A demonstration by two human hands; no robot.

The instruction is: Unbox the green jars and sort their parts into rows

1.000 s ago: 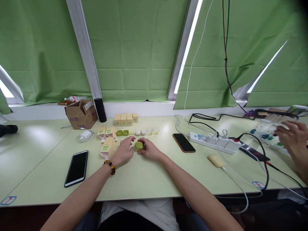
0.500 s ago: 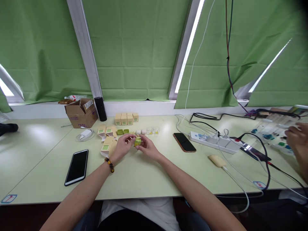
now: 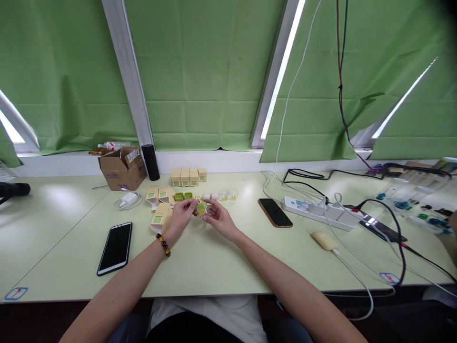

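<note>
Green container [image 3: 202, 210] sits between my hands above the table [image 3: 221, 267], perhaps lifted so I can turn it freely. Opened boxes [image 3: 160, 217] lie left, likely there to leave working room. My left hand [image 3: 182, 216] pinches one side; my right hand [image 3: 222, 221] grips the other, probably steadying it. Clear cups [image 3: 233, 194] stand beyond, seemingly within reach.

Green item [image 3: 202, 210], pinched between your left hand [image 3: 182, 218] and your right hand [image 3: 220, 219]: partly covered, details too small. Your forearms [image 3: 130, 283]: cut by bottom edge. Black object [image 3: 14, 189]: cut at left. Co-worker's hand [image 3: 454, 220]: blurred, mostly beyond right edge. Box labels [image 3: 157, 219]: print illegible.
</note>
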